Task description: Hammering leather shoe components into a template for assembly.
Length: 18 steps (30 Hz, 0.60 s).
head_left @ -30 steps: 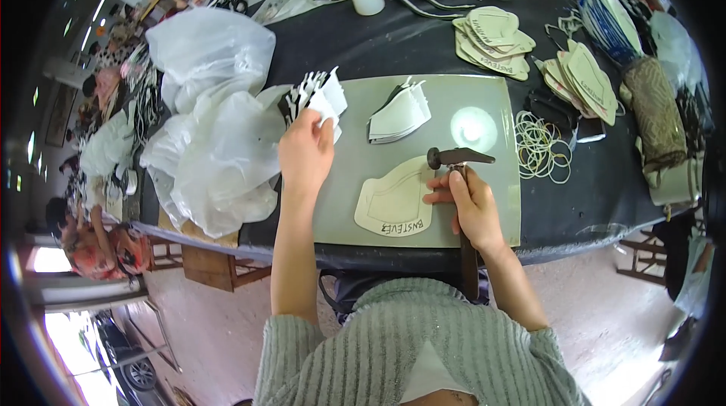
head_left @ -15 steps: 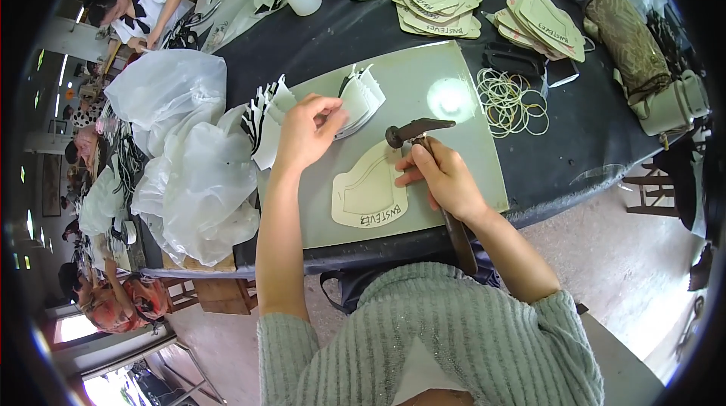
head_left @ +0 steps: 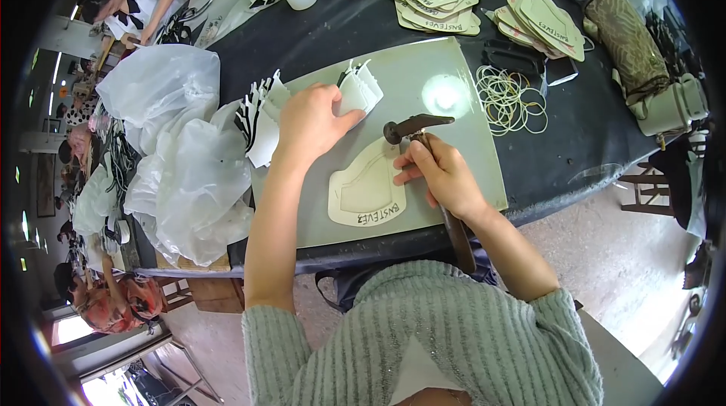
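Observation:
My right hand [head_left: 446,179] grips a hammer [head_left: 458,246]; its dark metal head rises above the fingers and its handle points down toward the table's near edge. Beneath and left of the hammer head lies a cream cardboard pattern piece [head_left: 366,188] with a curved outline drawn on it. My left hand [head_left: 311,125] is beside a fanned stack of white cut pieces [head_left: 364,88], thumb spread away from the fingers; some fingertips are hidden behind the hand. A second bunch of white pieces with black strips [head_left: 263,122] sits left of that hand.
A greenish-grey board [head_left: 446,213] lies under the work on a black-covered table [head_left: 563,172]. Crumpled plastic bags [head_left: 185,179] crowd the left. Stacked patterns [head_left: 439,5], rubber bands [head_left: 511,101] and a patterned roll [head_left: 626,39] occupy the far right. Other people sit at left.
My left hand has turned and its thumb has spread out toward the right, beside the white stack. My right hand and the hammer have hardly moved.

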Each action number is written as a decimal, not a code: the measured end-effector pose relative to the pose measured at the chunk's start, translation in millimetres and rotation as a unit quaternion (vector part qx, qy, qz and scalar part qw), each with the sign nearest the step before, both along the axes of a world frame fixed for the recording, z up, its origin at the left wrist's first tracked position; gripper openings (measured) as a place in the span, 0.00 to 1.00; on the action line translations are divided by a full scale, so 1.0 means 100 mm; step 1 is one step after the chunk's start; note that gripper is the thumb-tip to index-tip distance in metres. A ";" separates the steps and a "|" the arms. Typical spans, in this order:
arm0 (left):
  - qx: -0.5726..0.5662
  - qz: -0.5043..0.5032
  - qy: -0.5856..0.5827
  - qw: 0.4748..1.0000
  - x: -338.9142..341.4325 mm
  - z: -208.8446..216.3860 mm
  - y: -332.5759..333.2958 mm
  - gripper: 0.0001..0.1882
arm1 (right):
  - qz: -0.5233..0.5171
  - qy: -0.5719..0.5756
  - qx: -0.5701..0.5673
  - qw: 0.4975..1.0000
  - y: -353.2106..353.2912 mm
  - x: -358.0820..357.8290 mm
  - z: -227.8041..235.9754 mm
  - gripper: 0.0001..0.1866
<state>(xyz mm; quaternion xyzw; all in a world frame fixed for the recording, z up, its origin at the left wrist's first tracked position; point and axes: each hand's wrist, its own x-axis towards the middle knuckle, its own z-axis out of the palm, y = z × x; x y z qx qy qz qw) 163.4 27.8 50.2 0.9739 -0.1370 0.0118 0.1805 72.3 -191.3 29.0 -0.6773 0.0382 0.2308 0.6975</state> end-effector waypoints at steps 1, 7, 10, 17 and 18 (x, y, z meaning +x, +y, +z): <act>0.034 0.006 -0.014 0.999 0.00 0.00 -0.03 0.17 | 0.001 0.001 -0.001 1.000 0.00 0.00 0.00 0.16; -0.104 0.019 0.084 0.991 0.10 0.02 0.21 0.17 | 0.002 -0.005 0.001 1.000 0.01 0.00 -0.01 0.16; -0.027 0.124 -0.029 0.992 0.02 -0.06 0.17 0.11 | 0.001 -0.006 0.002 1.000 0.00 0.00 -0.02 0.16; -0.051 0.061 -0.412 0.908 -0.30 0.02 0.11 0.04 | 0.012 0.017 0.067 0.998 -0.07 0.06 0.05 0.18; -0.026 0.028 -0.409 0.912 -0.43 0.03 0.02 0.08 | 0.004 0.034 0.103 0.994 -0.09 0.06 0.08 0.18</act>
